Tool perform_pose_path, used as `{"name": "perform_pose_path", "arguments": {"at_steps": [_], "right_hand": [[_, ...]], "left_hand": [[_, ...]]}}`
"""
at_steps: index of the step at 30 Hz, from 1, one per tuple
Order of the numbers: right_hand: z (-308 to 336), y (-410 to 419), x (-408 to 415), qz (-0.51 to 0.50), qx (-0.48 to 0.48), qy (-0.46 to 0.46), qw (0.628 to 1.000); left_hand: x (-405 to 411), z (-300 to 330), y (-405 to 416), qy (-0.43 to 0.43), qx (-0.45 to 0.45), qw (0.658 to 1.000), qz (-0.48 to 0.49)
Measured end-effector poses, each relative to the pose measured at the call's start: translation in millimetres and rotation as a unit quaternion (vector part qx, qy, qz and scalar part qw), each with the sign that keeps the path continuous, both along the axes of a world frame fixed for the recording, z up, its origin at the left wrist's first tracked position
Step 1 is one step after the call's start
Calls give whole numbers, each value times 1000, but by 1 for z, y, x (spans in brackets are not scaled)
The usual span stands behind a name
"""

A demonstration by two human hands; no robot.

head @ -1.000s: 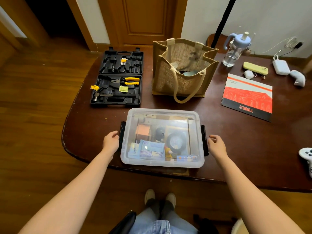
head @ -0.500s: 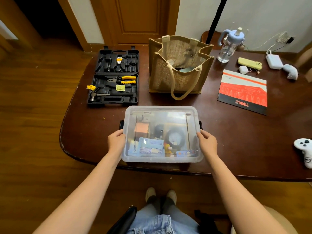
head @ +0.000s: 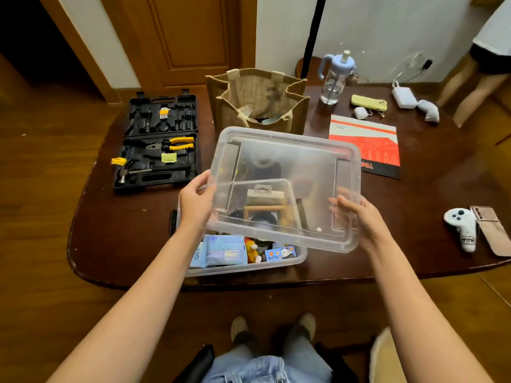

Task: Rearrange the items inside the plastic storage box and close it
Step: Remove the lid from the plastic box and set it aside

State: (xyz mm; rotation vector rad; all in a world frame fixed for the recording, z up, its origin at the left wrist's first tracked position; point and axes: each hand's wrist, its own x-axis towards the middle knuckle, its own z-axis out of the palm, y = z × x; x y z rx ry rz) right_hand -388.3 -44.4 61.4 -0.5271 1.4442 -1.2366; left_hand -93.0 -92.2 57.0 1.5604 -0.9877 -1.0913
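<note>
The clear plastic storage box [head: 243,268] stands at the table's front edge, open, with several items inside: blue packets [head: 221,250], a small yellow toy [head: 252,251], a panda-print card [head: 280,253] and a wooden piece [head: 265,209]. Its transparent lid [head: 287,167] is lifted off and tilted above the box, shifted to the right. My left hand [head: 197,203] grips the lid's left edge. My right hand [head: 356,214] holds its right side from underneath. The box's back half shows only through the lid.
On the dark wooden table [head: 121,233] an open black tool case [head: 159,142] lies at the left and a jute bag [head: 258,99] stands behind the box. A red booklet [head: 367,145], bottle [head: 333,77], phone [head: 367,102], game controller [head: 460,226] lie right. A person stands far right.
My hands moved from the side latches onto the lid, then lifted it off the box, up and to the right. The box is now open.
</note>
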Motion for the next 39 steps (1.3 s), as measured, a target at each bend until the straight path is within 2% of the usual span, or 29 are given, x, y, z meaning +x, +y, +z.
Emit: {"name": "perform_pose_path", "arguments": {"at_steps": [5, 10, 14, 16, 17, 18, 20, 21, 22, 26, 28, 30, 31, 33, 36, 39], "right_hand": [[-1, 14, -55, -135, -90, -63, 985], [2, 23, -123, -164, -190, -44, 967], [-2, 17, -166, -117, -202, 117, 965], [-10, 14, -180, -76, -207, 237, 946], [-18, 14, -187, -50, -205, 321, 923], [-26, 15, -191, -20, -200, 419, 885], [-43, 21, -201, 49, -189, 577, 793], [-51, 26, -206, 92, -184, 611, 765], [-58, 31, -211, 131, -178, 621, 752], [-89, 39, -234, 263, -140, 564, 770], [-103, 40, -247, 369, -74, 504, 777], [-115, 39, -257, 424, -7, 439, 792], [-120, 39, -261, 413, 15, 414, 811], [-130, 36, -267, 325, 42, 415, 849], [-144, 35, -278, 203, 131, 446, 862], [-154, 36, -283, 184, 210, 382, 881]], "left_hand": [[-73, -2, -12, 28, 34, 999, -19], [-159, -8, -11, 77, 78, 991, -75], [-228, -3, -11, 178, 160, 958, -158], [-255, -4, -11, 219, 194, 939, -183], [-266, -7, -11, 233, 206, 931, -191], [-274, -11, -12, 243, 218, 925, -196], [-290, -21, -12, 259, 243, 914, -197], [-297, -25, -11, 267, 257, 908, -196], [-304, -31, -8, 265, 273, 904, -196], [-322, -55, 9, 168, 315, 913, -199], [-326, -67, 18, 112, 327, 916, -206], [-329, -79, 25, 79, 346, 911, -211], [-331, -86, 28, 65, 356, 907, -213], [-332, -97, 33, 34, 374, 904, -204], [-334, -114, 37, 5, 392, 902, -182], [-335, -126, 40, 1, 413, 893, -181]]}}
